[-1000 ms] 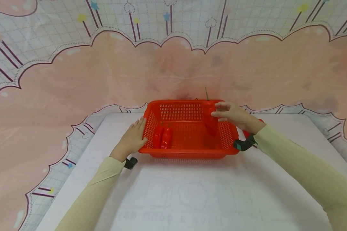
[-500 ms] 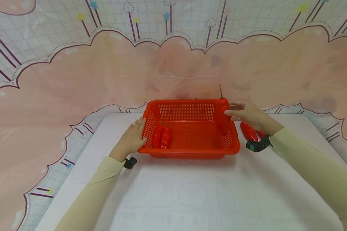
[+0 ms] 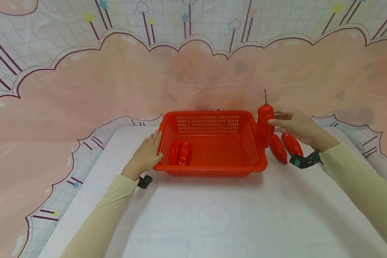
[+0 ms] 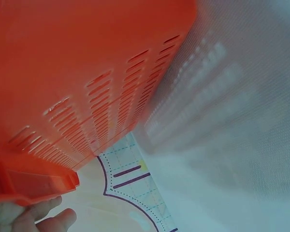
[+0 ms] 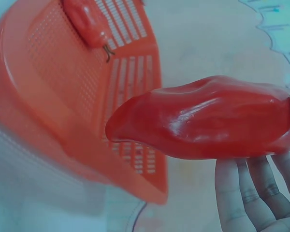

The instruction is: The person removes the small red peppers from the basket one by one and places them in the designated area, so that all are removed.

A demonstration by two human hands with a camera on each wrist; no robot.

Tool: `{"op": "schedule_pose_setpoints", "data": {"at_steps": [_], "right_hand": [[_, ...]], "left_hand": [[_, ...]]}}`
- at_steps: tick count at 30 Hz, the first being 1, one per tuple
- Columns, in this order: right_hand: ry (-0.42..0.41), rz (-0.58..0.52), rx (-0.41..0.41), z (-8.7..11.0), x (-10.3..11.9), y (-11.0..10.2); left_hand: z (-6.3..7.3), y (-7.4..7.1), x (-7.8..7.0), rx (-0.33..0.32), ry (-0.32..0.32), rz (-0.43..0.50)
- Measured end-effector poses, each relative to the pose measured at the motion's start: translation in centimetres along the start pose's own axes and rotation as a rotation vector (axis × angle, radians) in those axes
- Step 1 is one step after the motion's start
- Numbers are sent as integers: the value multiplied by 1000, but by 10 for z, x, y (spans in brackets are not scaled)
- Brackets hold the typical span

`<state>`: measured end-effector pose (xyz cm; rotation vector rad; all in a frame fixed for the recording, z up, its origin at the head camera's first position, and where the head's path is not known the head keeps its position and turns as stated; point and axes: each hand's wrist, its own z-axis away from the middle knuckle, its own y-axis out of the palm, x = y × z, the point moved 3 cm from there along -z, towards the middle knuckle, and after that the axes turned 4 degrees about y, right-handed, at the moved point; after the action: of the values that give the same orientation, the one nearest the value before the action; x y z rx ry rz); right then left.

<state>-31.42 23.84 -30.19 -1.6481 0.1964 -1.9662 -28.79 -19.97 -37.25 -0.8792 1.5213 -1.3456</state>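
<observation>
My right hand [image 3: 295, 125] pinches a large red pepper [image 3: 265, 123] between thumb and fingers, just past the right rim of the red plastic basket [image 3: 213, 171]. The pepper is upright, its thin green stem up and its lower end overlapping the rim in the head view. In the right wrist view the pepper [image 5: 208, 118] looks smooth and glossy, tapering to a blunt tip. My left hand [image 3: 145, 156] rests on the basket's left rim with fingers straight. Two red peppers [image 3: 180, 152] lie side by side inside the basket at its left end.
Two more red peppers, a near one [image 3: 278, 148] and a far one [image 3: 292, 144], lie on the white table [image 3: 196, 215] right of the basket, below my right wrist. A patterned cloth [image 3: 193, 79] hangs behind the table.
My right hand has carried the pepper rightward from above the basket's inside to past its right rim. The peppers on the table came into fuller view. My left hand has stayed on the rim.
</observation>
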Motion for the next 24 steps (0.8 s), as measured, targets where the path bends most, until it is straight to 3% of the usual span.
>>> {"op": "schedule_pose_setpoints", "data": {"at_steps": [24], "right_hand": [[20, -54, -27, 13, -44, -50]], "left_hand": [[-2, -2, 1, 4, -8, -1]]}}
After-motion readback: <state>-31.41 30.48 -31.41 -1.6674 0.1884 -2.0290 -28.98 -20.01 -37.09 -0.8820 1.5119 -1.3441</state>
